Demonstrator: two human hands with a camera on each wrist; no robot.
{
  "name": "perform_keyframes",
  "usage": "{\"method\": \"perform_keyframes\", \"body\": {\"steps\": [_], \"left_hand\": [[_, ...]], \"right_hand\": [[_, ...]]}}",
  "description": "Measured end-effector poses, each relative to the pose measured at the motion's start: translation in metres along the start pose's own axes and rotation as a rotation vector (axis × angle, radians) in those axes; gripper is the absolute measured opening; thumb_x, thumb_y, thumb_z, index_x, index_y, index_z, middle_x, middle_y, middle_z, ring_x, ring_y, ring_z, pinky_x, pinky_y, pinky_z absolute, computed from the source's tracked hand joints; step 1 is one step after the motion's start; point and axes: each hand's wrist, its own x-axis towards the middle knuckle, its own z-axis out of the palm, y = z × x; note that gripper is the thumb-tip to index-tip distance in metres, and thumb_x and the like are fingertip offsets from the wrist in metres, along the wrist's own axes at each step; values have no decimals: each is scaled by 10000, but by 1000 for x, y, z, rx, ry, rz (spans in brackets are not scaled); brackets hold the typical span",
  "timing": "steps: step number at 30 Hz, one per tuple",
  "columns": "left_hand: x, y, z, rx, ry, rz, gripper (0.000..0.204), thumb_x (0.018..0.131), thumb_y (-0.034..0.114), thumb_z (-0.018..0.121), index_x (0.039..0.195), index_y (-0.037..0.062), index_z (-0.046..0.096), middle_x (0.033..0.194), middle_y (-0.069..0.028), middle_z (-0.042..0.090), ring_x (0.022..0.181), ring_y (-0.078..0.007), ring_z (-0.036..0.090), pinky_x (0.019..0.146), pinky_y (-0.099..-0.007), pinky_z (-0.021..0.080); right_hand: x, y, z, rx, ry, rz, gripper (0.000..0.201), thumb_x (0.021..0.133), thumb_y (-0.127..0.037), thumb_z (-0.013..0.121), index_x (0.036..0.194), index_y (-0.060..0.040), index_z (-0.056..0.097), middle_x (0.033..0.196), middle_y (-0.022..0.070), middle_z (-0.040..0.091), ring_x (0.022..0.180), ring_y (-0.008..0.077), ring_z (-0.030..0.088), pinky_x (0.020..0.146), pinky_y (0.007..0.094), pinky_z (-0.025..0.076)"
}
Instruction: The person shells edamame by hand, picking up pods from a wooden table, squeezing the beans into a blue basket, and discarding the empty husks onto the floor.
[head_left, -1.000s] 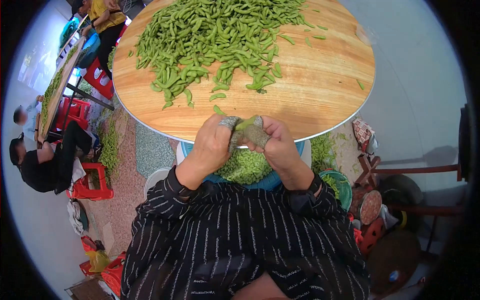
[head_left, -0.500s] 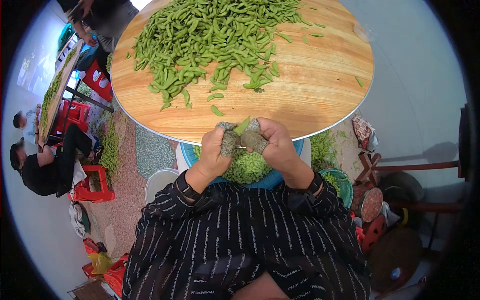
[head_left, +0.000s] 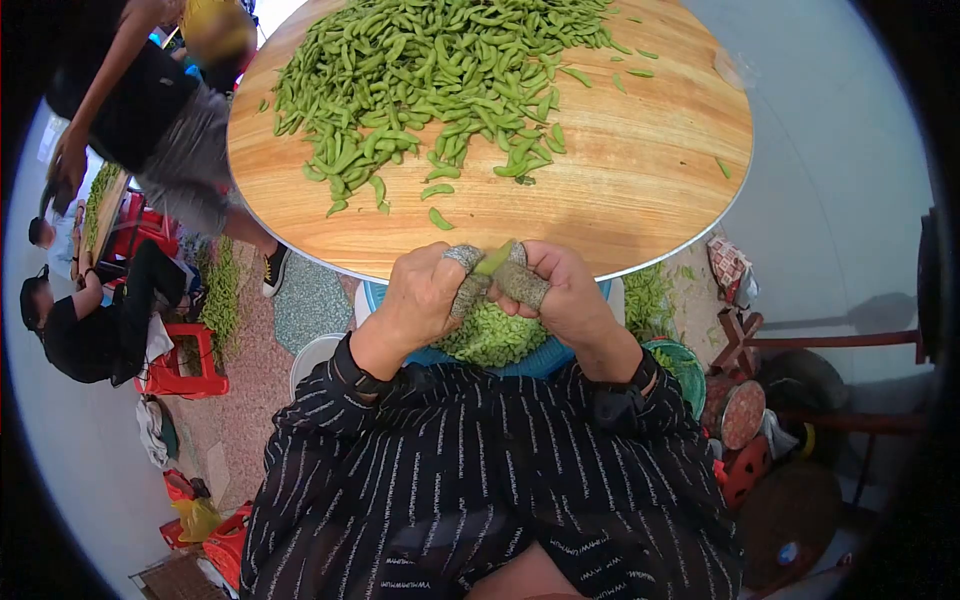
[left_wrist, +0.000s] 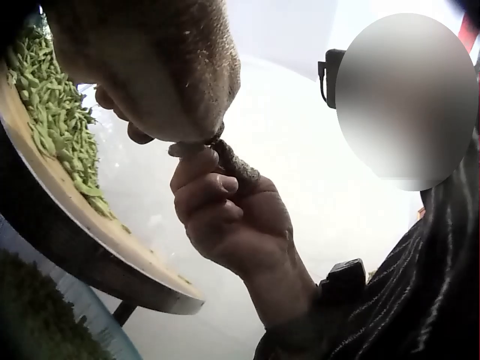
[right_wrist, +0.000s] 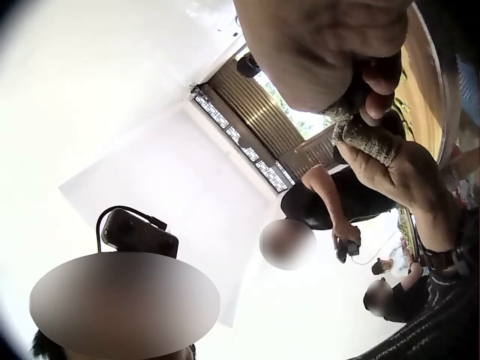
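Observation:
In the head view a green soybean pod (head_left: 494,258) sticks up between the two hands, over the near edge of the round table. My left hand (head_left: 415,288) pinches it from one side, and my right hand (head_left: 575,295) from the other. Grey, rough-looking covers wrap the thumbs and some fingers. Directly below is a blue basin (head_left: 545,362) holding shelled green beans (head_left: 490,335). In the left wrist view the right hand (left_wrist: 232,210) meets the left at the fingertips, and the pod is hidden there. The right wrist view shows the left hand (right_wrist: 405,169) close against the right.
A large heap of pods (head_left: 430,80) covers the far part of the wooden table (head_left: 640,190). A green basket (head_left: 685,375) stands at right, a pale bucket (head_left: 312,362) at left. Someone in black (head_left: 130,100) stands left of the table, near red stools (head_left: 185,370).
Both hands stay close together, shifting slightly about the pod. The left wrist has turned a little. At left, a person in black has stepped much nearer the table.

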Motion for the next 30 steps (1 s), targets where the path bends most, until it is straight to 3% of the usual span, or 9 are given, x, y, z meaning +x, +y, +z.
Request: {"method": "perform_keyframes", "body": {"steps": [11,13,19,21,25,27,28,29,30], "left_hand": [[-2,-5,3,-1,44,55,331,592,63,620,889,5,486,678,-125,537,578,-303,526,482,-368,408],[-2,-3,2,-32,10,20,332,591,65,622,887,6,484,686,-124,541,575,-301,526,478,-368,407],[-9,2,-7,137,-87,7,335,584,67,629,878,17,478,647,-130,532,557,-295,524,470,-362,403],[-11,1,3,20,84,13,323,585,57,621,873,15,480,618,-128,522,526,-304,513,471,-356,406],[-16,8,18,-88,204,-27,228,646,54,594,842,14,485,605,-142,506,499,-291,508,468,-335,403],[-14,23,19,-453,225,-474,127,762,111,546,826,15,493,589,-94,494,483,-210,493,469,-282,392],[-15,22,20,-454,225,-474,127,762,111,546,826,15,493,589,-94,494,483,-210,493,469,-282,392],[-17,21,22,-659,239,-576,152,804,164,519,824,15,493,589,-57,481,487,-166,470,472,-258,380],[-20,20,23,-863,253,-677,202,846,217,492,822,16,494,590,-19,468,491,-121,446,475,-234,369]], "right_hand": [[9,15,2,-88,56,-130,62,788,-73,535,810,-16,544,681,-8,537,570,55,461,519,192,367],[4,9,0,113,22,70,61,784,-78,542,809,-22,541,681,-6,538,569,54,461,520,187,369],[2,6,8,29,19,16,67,792,-89,535,820,-28,535,683,-7,533,586,49,465,531,181,373],[3,10,9,-60,34,-51,66,789,-77,531,821,-20,531,685,-9,531,592,60,467,538,193,379],[2,17,11,-194,83,-214,73,758,-27,521,823,7,513,662,14,519,602,104,474,556,248,399],[1,19,6,-328,71,-275,94,756,-36,539,840,4,524,702,6,529,628,101,485,573,238,396],[1,19,4,-465,57,-335,115,755,-46,558,857,2,535,742,-1,540,653,98,495,591,229,392],[0,17,2,-465,58,-334,115,755,-46,558,857,2,535,742,-1,540,653,98,495,591,229,392],[-1,14,2,-645,66,-384,128,738,-41,566,855,1,535,729,-1,541,655,94,496,587,236,394]]}}
